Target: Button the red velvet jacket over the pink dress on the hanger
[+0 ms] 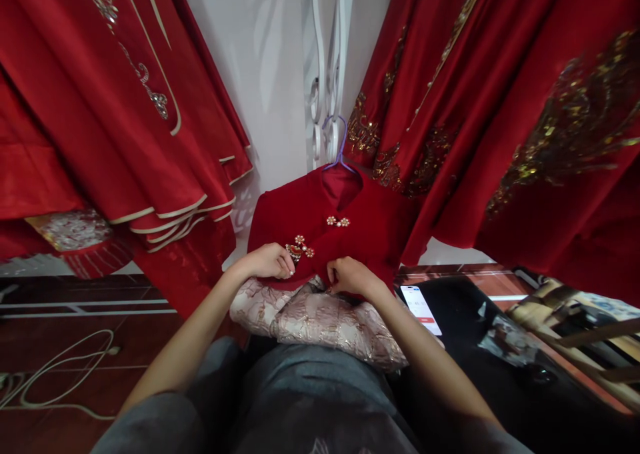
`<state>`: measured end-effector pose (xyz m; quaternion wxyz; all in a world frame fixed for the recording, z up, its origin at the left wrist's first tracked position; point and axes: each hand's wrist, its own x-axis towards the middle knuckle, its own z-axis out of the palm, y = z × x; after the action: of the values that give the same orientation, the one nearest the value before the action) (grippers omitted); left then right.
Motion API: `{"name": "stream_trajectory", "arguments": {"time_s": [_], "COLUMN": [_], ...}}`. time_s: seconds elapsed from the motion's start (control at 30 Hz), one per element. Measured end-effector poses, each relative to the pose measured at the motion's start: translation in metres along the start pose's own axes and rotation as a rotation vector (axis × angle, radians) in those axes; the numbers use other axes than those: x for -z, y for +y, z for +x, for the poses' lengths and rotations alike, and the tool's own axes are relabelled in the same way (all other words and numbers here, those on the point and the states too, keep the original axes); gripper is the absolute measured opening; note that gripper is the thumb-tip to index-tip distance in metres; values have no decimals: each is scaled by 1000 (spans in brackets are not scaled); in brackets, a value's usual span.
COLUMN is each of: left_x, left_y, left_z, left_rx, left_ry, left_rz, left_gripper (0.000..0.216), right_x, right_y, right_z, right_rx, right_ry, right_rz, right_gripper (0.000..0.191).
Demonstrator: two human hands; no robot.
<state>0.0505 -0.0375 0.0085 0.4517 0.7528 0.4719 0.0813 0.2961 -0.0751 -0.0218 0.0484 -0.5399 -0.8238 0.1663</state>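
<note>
A red jacket with pearl-flower fasteners lies in front of me on a purple hanger. My left hand is closed at the jacket's lower left front, its fingertips pinching the red cloth beside a jewelled ornament. Just to the right, my right hand has its fingers curled into a pinch over the lower front; whatever lies between them is too small to make out. Pale pink patterned cloth with a metallic sheen is bunched over my lap, below both hands.
Red gowns hang at the left and the right. A lit phone lies on a black surface, near a crumpled clear plastic bag. White cable is coiled on the floor, and a white metal rack stands by the wall.
</note>
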Motion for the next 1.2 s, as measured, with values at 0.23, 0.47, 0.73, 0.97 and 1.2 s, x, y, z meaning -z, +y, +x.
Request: {"name": "stream_trajectory", "arguments": {"time_s": [0.23, 0.47, 0.73, 0.97, 1.2], "left_x": [-9, -18, -21, -27, -21], "left_y": [-1, -2, 0, 3, 2], "left_z": [8, 13, 13, 13, 11], "left_rx": [40, 25, 45, 32, 16], "left_ry": [24, 92, 132, 219, 243], "left_rz": [13, 145, 191, 286, 329], "left_gripper": [26, 13, 16, 12, 12], "right_x": [3, -30, -30, -34, -47], "right_y": [-11, -30, -31, -35, -34], "right_z": [1, 19, 18, 19, 24], "right_rx": [255, 167, 167, 153, 157], "right_ry": [83, 312, 334, 359, 429], "right_rz": [640, 737, 687, 688, 624], "right_gripper": [27, 25, 9, 7, 9]}}
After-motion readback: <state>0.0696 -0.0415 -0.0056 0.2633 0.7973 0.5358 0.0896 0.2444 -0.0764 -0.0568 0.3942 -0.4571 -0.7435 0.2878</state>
